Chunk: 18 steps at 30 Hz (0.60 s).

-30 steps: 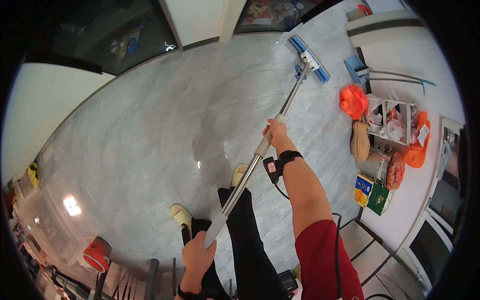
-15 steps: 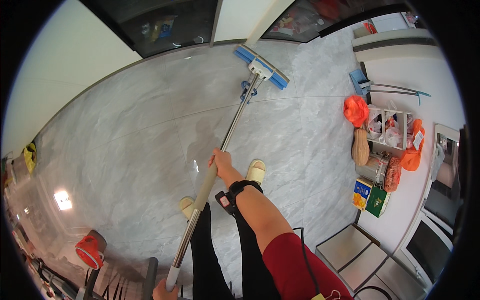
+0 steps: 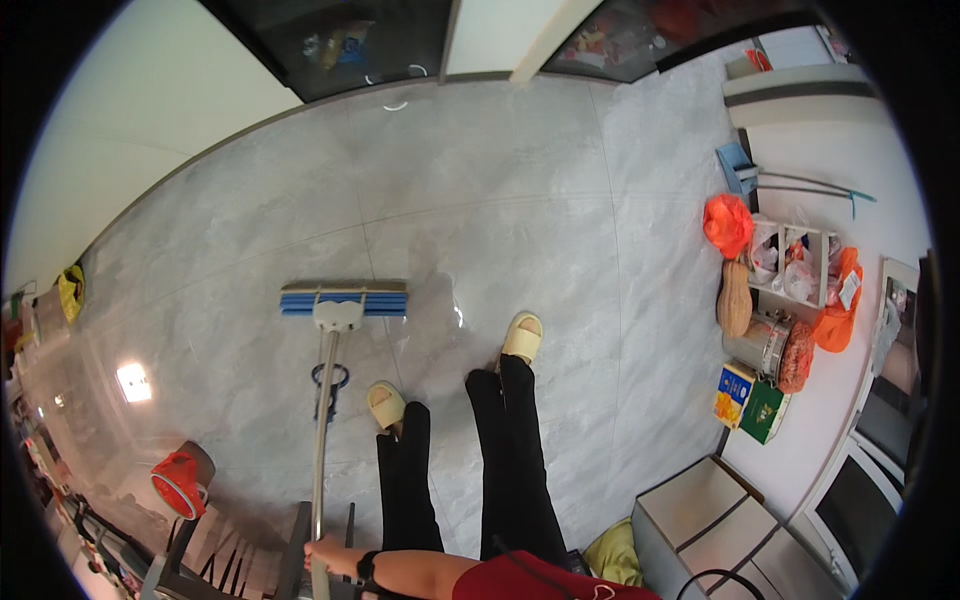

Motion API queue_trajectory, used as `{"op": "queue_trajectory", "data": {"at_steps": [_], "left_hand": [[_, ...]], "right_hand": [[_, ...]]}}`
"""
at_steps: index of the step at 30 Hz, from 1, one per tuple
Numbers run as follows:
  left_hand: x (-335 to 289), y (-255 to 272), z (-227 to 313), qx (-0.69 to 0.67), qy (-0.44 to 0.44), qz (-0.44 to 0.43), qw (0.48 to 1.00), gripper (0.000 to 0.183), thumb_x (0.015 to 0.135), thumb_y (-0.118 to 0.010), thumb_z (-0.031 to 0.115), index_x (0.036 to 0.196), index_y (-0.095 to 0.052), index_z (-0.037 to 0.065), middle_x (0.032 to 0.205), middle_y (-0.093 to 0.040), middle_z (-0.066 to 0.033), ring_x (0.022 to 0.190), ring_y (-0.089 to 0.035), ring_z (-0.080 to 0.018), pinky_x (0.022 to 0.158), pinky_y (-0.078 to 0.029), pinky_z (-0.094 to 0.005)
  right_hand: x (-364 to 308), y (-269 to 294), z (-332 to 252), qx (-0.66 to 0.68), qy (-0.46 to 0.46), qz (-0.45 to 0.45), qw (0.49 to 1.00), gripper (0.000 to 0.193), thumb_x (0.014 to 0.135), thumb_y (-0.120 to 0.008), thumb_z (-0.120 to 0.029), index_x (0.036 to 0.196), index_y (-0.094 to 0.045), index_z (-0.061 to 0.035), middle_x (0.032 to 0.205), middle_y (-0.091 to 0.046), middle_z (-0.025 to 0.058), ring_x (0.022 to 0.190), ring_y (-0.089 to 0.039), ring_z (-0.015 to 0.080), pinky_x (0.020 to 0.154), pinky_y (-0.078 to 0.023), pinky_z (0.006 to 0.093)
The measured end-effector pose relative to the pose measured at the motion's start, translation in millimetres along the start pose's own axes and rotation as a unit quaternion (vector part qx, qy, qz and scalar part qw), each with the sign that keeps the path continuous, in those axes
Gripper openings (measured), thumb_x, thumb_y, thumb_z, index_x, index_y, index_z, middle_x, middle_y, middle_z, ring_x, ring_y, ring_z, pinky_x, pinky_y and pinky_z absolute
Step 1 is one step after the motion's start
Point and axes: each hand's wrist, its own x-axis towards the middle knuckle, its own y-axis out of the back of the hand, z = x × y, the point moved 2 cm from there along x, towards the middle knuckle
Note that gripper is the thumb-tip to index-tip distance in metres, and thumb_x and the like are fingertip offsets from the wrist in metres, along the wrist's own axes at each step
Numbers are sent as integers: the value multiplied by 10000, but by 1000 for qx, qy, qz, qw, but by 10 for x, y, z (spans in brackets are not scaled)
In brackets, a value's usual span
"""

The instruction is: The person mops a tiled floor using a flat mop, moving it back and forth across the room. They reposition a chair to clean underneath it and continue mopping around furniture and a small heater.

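Note:
A sponge mop (image 3: 340, 316) with a white neck, blue strips and a wide flat head lies on the grey tiled floor, left of my slippered feet. Its metal pole slopes down toward the lower edge, a blue lever bracket hanging beside it. My right hand (image 3: 328, 555) is closed round the pole near the bottom of the view, its arm crossing in from the right in a dark red sleeve. Below that hand the rest of the pole leaves the picture. My left hand is not visible.
Pale yellow slippers (image 3: 523, 337) are on my feet. A red bucket-like container (image 3: 180, 485) and dark chairs stand at lower left. Along the right wall are a blue dustpan (image 3: 737, 168), a rack of bags (image 3: 797, 262), a squash (image 3: 735, 299), cartons (image 3: 765, 412) and grey boxes (image 3: 690, 505).
The mop head has come from the far doors back toward me and left, turning level. My right hand has drawn back to the lower edge with the pole. My left hand has left the view.

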Motion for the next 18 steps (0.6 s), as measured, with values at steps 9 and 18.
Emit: {"op": "queue_trajectory", "data": {"at_steps": [9, 18], "left_hand": [[-259, -182, 633, 39, -18, -7, 999, 288, 702, -645, 254, 863, -597, 20, 788, -614, -215, 767, -592, -394, 653, -471, -445], [-270, -697, 4631, -39, -362, -55, 930, 279, 703, -621, 249, 823, -611, -2, 790, -612, -246, 786, -592, -409, 685, -480, -474]], "right_hand": [[-978, 1058, -1652, -117, 218, -62, 967, 149, 699, -574, -124, 635, -612, 6, 615, -603, 138, 549, -591, 214, 540, -475, 334], [-3146, 3465, -5412, -2, 584, 342, 736, 113, 800, -552, -102, 780, -502, -3, 599, -540, 109, 485, -546, 213, 427, -453, 353]]}}
